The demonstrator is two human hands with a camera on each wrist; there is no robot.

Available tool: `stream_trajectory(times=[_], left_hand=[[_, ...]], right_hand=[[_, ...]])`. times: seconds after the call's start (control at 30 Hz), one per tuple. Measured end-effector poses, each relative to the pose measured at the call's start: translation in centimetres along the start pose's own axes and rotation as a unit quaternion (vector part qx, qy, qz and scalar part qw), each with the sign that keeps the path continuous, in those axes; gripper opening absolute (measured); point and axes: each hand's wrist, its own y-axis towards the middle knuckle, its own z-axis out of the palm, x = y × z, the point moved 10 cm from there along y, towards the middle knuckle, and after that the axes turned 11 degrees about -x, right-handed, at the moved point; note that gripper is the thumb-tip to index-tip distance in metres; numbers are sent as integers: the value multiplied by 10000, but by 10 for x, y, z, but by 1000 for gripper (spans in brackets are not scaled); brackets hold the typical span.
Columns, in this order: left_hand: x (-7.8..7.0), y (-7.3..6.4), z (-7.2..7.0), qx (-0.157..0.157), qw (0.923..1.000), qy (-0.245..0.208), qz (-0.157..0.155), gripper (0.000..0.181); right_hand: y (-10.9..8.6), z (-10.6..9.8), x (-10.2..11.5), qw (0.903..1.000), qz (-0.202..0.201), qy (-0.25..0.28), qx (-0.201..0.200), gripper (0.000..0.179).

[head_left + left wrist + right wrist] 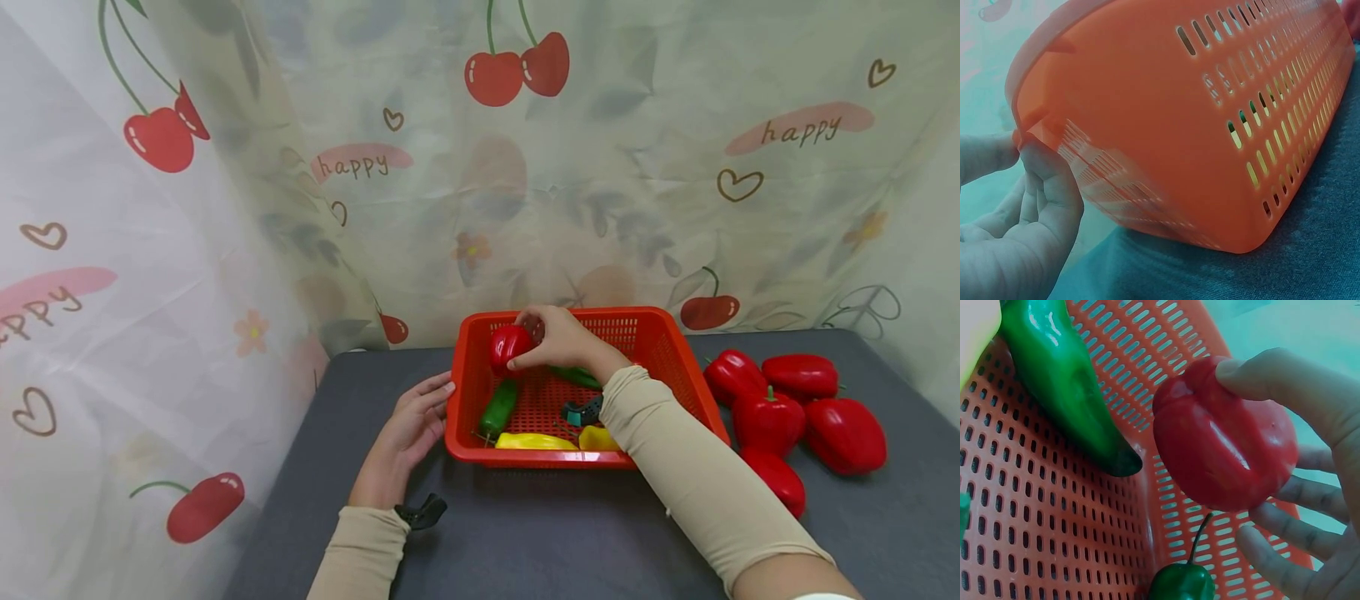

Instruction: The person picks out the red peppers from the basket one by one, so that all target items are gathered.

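Observation:
In the head view my right hand (pixel 558 337) holds a glossy red bell pepper (pixel 510 348) inside the back left part of the orange plastic basket (pixel 465 457). The right wrist view shows thumb and fingers around this bell pepper (pixel 1222 437), above the slotted floor. My left hand (pixel 1041 200) pinches the basket's rim at its left side. Below the held pepper lies a green chili pepper (pixel 498 408), with another green pepper (pixel 576 376) partly behind my right wrist. A long yellow pepper (pixel 536 442) and a second yellow pepper (pixel 597 438) lie along the front wall.
Several red bell peppers (pixel 768 421) are grouped on the dark grey tabletop (pixel 540 533) right of the basket. A cherry-printed curtain (pixel 420 208) hangs behind and to the left. Black wrist straps (pixel 423 512) sit on both arms; my right forearm crosses the basket's front right.

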Motion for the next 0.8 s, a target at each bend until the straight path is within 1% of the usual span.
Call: stream_trajectory(times=[0.13, 0.27, 0.53, 0.67, 0.8], left_hand=[[-1, -1, 0, 21, 10000, -9, 0, 44], [-1, -1, 0, -30, 10000, 44, 19, 44], [1, 0, -2, -113, 9999, 105, 26, 44], [0, 0, -3, -122, 9998, 115, 57, 43], [0, 0, -4, -114, 9998, 154, 74, 45]], right_hand=[[0, -3, 3, 9999, -56, 1, -96, 64], [-1, -6, 9, 9994, -189, 80, -283, 65], [-4, -12, 24, 9971, -404, 266, -591, 60], [-5, -15, 35, 9960, -541, 302, -643, 59], [-7, -18, 50, 9948, -735, 326, -619, 60]])
